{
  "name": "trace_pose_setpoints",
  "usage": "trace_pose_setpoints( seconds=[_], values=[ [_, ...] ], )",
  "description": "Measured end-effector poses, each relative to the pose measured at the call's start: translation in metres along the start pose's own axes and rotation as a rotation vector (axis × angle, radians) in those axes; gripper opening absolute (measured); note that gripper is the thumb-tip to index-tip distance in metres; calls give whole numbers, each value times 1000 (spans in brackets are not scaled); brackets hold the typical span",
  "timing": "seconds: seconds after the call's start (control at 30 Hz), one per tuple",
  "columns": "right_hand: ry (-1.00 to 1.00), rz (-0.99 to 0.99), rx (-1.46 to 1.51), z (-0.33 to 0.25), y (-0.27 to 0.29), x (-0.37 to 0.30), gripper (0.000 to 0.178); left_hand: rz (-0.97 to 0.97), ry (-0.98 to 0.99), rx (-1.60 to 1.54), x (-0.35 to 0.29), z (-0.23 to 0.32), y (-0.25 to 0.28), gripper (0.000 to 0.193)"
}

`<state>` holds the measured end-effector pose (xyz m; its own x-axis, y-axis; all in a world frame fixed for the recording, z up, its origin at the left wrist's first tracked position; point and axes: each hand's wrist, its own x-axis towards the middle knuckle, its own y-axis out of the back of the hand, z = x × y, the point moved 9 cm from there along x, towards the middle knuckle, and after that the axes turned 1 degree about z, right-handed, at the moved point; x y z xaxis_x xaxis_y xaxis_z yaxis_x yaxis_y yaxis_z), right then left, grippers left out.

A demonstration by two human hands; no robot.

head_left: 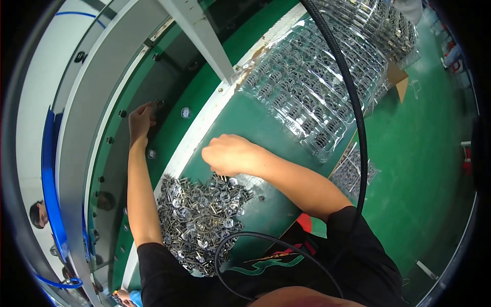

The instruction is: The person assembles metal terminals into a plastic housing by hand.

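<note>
My left hand [141, 124] reaches over the green conveyor belt [171, 135], its fingers drawn together. A small dark part [159, 102] is right at its fingertips; whether they grip it I cannot tell. My right hand [228, 155] is curled closed above the green work table [276, 197], at the far end of a heap of small metal parts with pins and clear round pieces [199, 220]. Its fingers face away, so anything in them is hidden. Single clear-and-metal parts [185, 112] lie spaced along the belt, one [151, 153] just right of my left forearm.
Stacked clear plastic trays of metal parts [317, 82] fill the table's far right. A white rail [204, 117] divides table and belt, with a grey post [204, 41] rising from it. A black cable [353, 102] crosses the view. More trays [355, 171] sit lower, right of the table.
</note>
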<state>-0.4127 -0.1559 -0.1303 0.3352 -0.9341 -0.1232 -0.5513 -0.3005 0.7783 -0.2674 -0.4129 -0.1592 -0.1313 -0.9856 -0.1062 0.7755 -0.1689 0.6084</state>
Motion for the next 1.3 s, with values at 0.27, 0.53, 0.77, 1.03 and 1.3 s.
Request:
trace_pose_setpoints(
  seconds=[0.27,0.53,0.77,1.03,1.3],
  values=[
    [81,-346,109,11,-31,1,28,-221,-819,340,-33,198,-162,33],
    [354,-271,338,-14,-4,6,35,-216,-952,346,31,159,-205,40],
    [207,-107,780,6,11,16,44,-272,-589,19,-107,127,-42,31],
    [165,6,1275,-12,9,23,42,-430,-31,-638,-228,24,14,36],
    [120,70,1257,-35,-3,21,32,-345,-179,-775,-246,25,19,35]
  ],
)
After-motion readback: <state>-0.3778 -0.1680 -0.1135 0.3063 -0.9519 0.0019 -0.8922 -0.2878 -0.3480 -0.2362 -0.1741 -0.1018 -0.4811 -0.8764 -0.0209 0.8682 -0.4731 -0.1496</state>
